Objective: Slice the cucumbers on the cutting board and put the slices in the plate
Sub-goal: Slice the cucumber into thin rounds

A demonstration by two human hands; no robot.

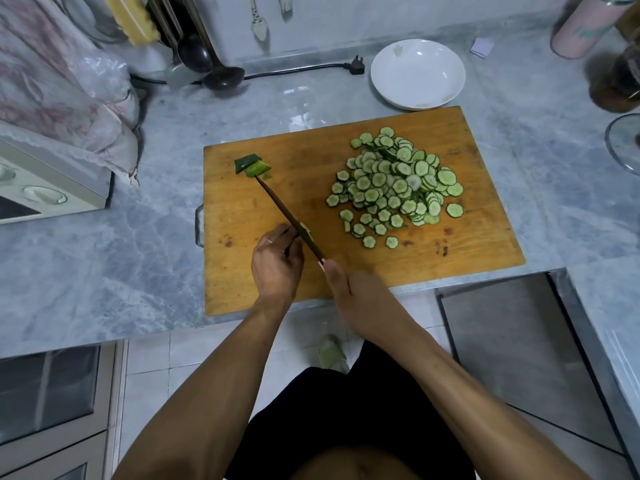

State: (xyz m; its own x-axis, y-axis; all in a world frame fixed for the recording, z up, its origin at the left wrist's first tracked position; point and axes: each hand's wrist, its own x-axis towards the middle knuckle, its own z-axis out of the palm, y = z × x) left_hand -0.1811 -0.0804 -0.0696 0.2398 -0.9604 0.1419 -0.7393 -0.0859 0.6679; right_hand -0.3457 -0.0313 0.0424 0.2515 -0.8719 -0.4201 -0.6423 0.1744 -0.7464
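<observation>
Marble counter, wooden cutting board (pixel 485 251). Right hand (pixel 349 292) grips knife (pixel 287 216); left hand's (pixel 275 261) fingers touch the blade. Tip against cucumber end pieces (pixel 252 165). Slices (pixel 394 185) heaped on the board, slicing looks done; plate (pixel 418 73) beyond has none, transfer remains.

Marble counter (pixel 156 271): cutting board (pixel 277 209), plate (pixel 418 74).

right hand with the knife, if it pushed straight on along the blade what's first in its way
The cucumber end pieces, already at the knife tip. The right hand would likely push them toward the cutting board's far left corner.
</observation>
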